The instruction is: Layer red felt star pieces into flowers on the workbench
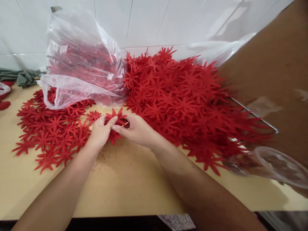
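Two bare forearms reach in from the lower edge and meet over the middle of the desk [125, 179]. The left hand [101, 131] and the right hand [137, 130] both pinch one red star-shaped cutout [115, 123], thumbs and fingertips closed on it from either side, just above the desk surface. A pale sliver shows between the fingers of the right hand; what it is cannot be made out.

Left of the hands lies a flat spread of cutouts [50, 134], laid loosely one over another. Right of them rises a big heap of cutouts [183, 99], reaching back to the white tiled wall [149, 22]. Behind the hands stands a clear plastic bag [81, 61] full of more red pieces, its mouth folded forward over the spread.

Judging from how things lie, the spread looks like the handled share and the heap and bag the far larger share left, though this is a guess from the layout.

A brown cardboard panel [276, 73] blocks the right side and hides where the heap ends. A blurred clear plastic piece [271, 163] sits at lower right, cut off by the frame. Green cloth [21, 77] lies at the far left edge.
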Tool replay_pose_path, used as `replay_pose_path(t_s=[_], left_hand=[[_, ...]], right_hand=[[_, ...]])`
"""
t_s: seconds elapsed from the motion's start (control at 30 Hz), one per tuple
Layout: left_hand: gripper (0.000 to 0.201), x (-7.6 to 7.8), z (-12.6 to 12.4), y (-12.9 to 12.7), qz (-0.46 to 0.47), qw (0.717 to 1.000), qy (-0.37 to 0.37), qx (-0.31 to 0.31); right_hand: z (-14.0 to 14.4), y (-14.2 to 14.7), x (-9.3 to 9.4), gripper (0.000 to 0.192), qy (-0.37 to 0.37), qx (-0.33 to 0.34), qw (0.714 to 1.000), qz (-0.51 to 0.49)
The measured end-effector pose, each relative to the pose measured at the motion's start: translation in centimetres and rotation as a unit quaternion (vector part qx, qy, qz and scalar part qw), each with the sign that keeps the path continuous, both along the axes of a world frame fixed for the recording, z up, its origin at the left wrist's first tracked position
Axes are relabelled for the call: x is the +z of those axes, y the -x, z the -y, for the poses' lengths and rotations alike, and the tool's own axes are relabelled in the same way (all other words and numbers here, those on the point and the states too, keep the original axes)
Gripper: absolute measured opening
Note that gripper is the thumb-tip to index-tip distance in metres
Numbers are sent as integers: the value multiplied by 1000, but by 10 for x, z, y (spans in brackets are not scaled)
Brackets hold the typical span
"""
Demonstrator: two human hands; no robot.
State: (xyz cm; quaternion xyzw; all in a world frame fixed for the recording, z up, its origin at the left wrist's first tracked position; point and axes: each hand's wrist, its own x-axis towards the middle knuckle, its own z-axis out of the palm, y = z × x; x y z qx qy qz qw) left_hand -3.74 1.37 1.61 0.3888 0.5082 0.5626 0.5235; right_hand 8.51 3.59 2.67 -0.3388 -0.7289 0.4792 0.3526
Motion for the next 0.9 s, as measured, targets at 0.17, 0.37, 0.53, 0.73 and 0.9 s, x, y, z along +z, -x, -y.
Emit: replay_pose_path(t_s=[0.17,0.37,0.53,0.73,0.9], left_hand=[[23,0,1,1,4,1000,-8,1],[17,2,5,4,4,999,-17,-45],[13,-1,6,7,-47,998,-26,-32],[19,-3,5,8,-69,997,-31,-31],[20,-2,6,8,-70,996,-36,-49]], right_hand=[[-10,0,-11,23,86,-15,988,-127],[-10,-5,-6,27,131,4,975,-177],[-7,-3,-5,23,179,-29,968,-174],[-11,-4,-7,19,204,-58,962,-175],[-11,-10,0,25,210,-65,956,-193]])
